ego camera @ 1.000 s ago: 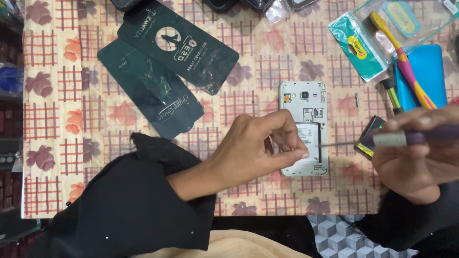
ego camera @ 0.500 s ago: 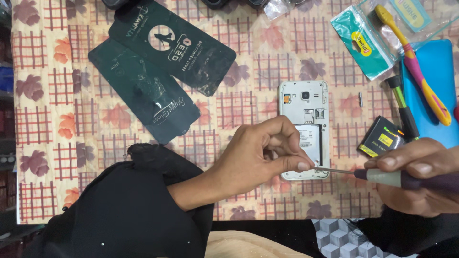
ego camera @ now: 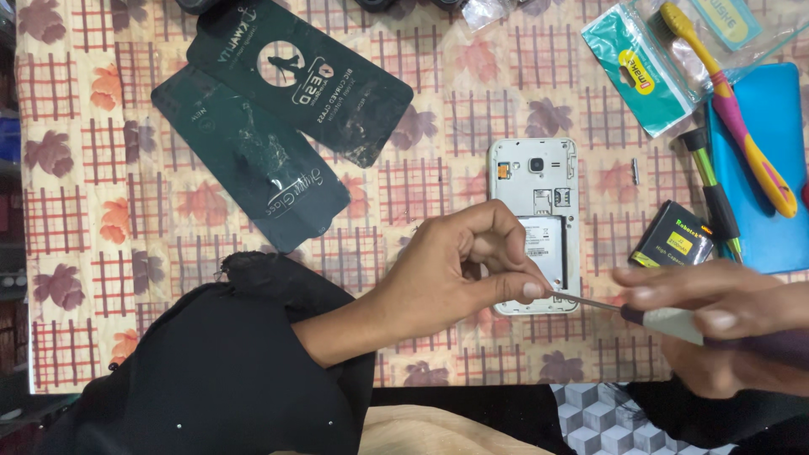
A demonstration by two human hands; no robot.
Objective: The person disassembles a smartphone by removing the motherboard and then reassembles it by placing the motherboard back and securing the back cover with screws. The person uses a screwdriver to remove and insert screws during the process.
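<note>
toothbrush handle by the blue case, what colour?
Yellow and pink toothbrush, lying across the blue case; the head view, the only one, shows it.

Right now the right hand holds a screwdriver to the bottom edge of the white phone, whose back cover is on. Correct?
Not quite. The head view shows the white phone with its back cover off, battery bay exposed. The right hand does hold the screwdriver at its bottom edge.

Scene evenly and brightly lit from above; shadows soft and short beneath left hand (ego camera: 455, 270). Faint glare seen on dark glossy packets (ego camera: 278, 109). Right hand (ego camera: 725, 324) and screwdriver (ego camera: 666, 318) rendered motion-blurred. Tablecloth (ego camera: 109, 168) pattern sharply resolved; left margin underexposed.
</note>
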